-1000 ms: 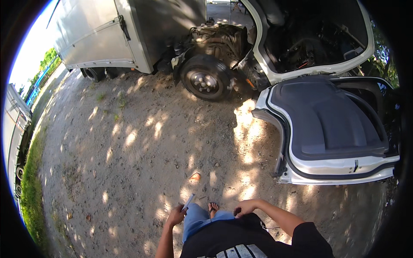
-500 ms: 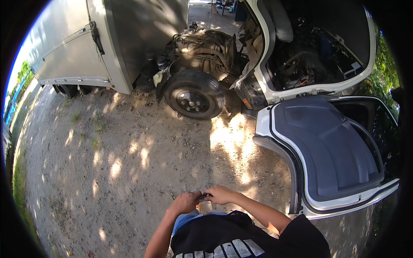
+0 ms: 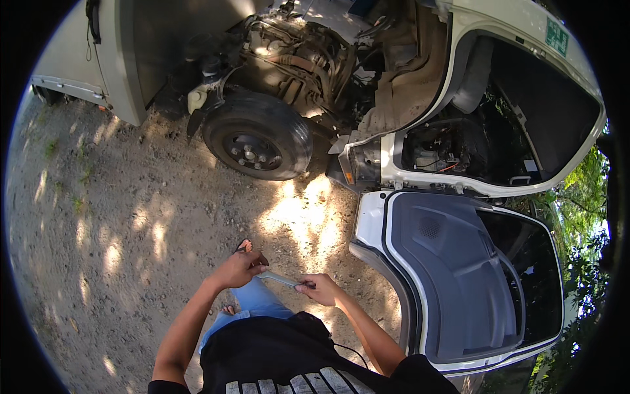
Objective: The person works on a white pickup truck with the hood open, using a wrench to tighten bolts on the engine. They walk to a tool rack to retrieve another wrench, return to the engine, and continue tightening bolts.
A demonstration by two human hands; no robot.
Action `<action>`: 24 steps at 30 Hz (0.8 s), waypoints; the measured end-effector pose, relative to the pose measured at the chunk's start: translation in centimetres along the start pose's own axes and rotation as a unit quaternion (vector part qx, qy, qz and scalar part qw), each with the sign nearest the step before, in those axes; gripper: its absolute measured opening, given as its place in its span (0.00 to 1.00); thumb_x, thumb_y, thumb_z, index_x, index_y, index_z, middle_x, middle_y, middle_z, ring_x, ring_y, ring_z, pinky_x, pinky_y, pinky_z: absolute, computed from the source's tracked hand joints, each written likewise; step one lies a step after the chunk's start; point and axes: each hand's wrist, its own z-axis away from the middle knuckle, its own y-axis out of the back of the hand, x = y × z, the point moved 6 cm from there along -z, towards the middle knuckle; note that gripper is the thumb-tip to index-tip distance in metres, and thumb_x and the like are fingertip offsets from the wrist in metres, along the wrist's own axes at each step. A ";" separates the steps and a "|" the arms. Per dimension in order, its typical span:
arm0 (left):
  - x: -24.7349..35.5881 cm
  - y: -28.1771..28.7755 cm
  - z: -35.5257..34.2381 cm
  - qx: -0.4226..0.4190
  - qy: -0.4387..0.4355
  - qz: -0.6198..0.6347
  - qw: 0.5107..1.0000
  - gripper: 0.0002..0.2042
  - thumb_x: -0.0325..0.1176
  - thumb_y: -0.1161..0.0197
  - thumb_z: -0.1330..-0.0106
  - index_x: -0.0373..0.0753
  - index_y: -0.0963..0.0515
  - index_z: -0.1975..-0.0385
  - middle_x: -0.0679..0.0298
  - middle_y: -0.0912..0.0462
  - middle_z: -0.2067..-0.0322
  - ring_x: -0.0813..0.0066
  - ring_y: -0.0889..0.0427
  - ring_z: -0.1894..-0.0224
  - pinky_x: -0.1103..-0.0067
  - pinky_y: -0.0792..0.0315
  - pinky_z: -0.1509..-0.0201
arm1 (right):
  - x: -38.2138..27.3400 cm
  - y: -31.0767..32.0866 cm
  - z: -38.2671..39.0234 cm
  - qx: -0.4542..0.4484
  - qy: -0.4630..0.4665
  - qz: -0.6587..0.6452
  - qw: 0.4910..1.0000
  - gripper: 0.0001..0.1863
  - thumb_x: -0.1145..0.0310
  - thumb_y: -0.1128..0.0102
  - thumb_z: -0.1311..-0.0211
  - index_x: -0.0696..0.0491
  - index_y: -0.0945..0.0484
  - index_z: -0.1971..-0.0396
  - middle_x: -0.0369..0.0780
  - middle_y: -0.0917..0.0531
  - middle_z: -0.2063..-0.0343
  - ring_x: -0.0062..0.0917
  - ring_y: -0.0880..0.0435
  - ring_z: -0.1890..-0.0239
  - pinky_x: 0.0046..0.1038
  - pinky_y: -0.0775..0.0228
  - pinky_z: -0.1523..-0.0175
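My left hand and my right hand are in front of my body at the lower middle, both closed on a thin pale metal tool that looks like a wrench. The left hand grips one end and the right hand the other, with the bar showing between them. Beyond them stands a truck with its cab tilted forward, exposing a grimy engine above a black front wheel. The cab's open door, with dark grey inner trim, spreads to my right.
The grey cargo box is at the upper left. Dirt and gravel ground with sun patches lies around my feet. Green leaves show at the right edge behind the door.
The view has turned right and come nearer the engine and cab. The tool was in my left hand, then my hands met on it; now they are farther apart along it.
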 end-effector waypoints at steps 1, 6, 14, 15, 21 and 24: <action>-0.7 1.2 -1.3 0.019 0.011 0.027 0.999 0.10 0.35 0.39 0.32 0.36 0.21 0.58 0.55 0.16 0.67 0.61 0.16 0.62 0.69 0.25 0.57 | -0.7 1.1 -1.7 0.010 0.019 0.004 1.000 0.14 0.61 0.39 0.32 0.58 0.19 0.61 0.36 0.21 0.80 0.17 0.27 0.77 0.25 0.35 0.71; -3.9 8.7 -9.3 0.121 0.095 0.150 0.977 0.11 0.34 0.39 0.31 0.34 0.22 0.55 0.60 0.17 0.71 0.72 0.19 0.68 0.74 0.26 0.62 | -5.7 8.6 -11.4 -0.008 0.035 0.040 0.999 0.15 0.63 0.39 0.33 0.60 0.21 0.55 0.40 0.15 0.71 0.19 0.19 0.69 0.26 0.27 0.60; -7.3 19.4 -18.5 0.224 0.129 0.268 0.928 0.11 0.35 0.41 0.28 0.33 0.22 0.58 0.68 0.22 0.74 0.82 0.26 0.73 0.81 0.31 0.67 | -13.3 17.9 -23.2 -0.002 0.080 0.012 0.997 0.14 0.66 0.39 0.33 0.59 0.21 0.53 0.43 0.15 0.70 0.24 0.17 0.70 0.29 0.27 0.62; -7.9 20.9 -19.7 0.233 0.140 0.248 0.930 0.11 0.35 0.41 0.28 0.33 0.22 0.59 0.68 0.22 0.74 0.83 0.27 0.73 0.81 0.31 0.67 | -13.2 19.0 -24.5 0.007 0.048 -0.006 0.999 0.14 0.66 0.40 0.33 0.59 0.21 0.53 0.42 0.15 0.71 0.22 0.18 0.70 0.28 0.27 0.62; -11.9 30.6 -29.8 0.258 0.132 0.300 0.909 0.10 0.36 0.41 0.28 0.35 0.23 0.63 0.69 0.25 0.78 0.83 0.31 0.76 0.81 0.35 0.70 | -10.7 25.7 -30.6 0.141 -0.026 -0.132 0.981 0.12 0.69 0.41 0.31 0.59 0.22 0.53 0.36 0.19 0.74 0.15 0.24 0.74 0.22 0.31 0.67; -12.9 37.4 -36.7 0.275 0.104 0.273 0.916 0.10 0.36 0.41 0.29 0.34 0.24 0.66 0.69 0.25 0.77 0.83 0.31 0.76 0.81 0.35 0.71 | -9.6 29.7 -32.7 0.260 -0.070 -0.156 0.950 0.13 0.68 0.40 0.32 0.59 0.22 0.53 0.35 0.20 0.76 0.15 0.25 0.76 0.21 0.33 0.70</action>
